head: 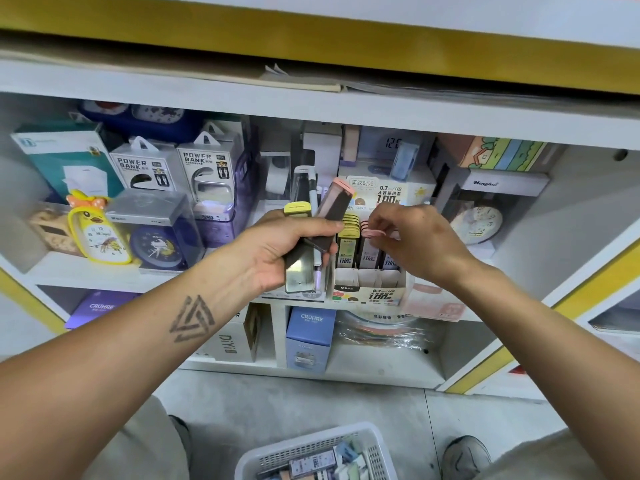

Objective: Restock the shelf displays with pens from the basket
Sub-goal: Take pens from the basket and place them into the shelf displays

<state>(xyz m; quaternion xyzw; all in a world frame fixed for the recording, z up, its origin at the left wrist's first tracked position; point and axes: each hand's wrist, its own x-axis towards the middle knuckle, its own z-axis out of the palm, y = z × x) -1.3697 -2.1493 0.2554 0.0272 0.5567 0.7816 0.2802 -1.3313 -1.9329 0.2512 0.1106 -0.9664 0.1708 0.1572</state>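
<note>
Head view: mid-restock, slotting a pink-capped slim case [375,233] into the white cardboard display box [369,289].
Right hand [420,242] pinches it; left hand [291,249] grips spare cases [311,237]. Next: push it down.

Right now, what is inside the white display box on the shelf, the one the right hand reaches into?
The display box holds upright rows of yellow-capped cases and pink-capped cases. The right hand pinches a pink one and covers the rows further right. The box front hides their lower ends.

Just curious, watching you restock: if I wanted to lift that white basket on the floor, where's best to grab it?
Probably by the top rim of the white basket, from above with a hand on each side. It sits open-topped and packed with boxes, so the rim is the firmest free edge.
</note>
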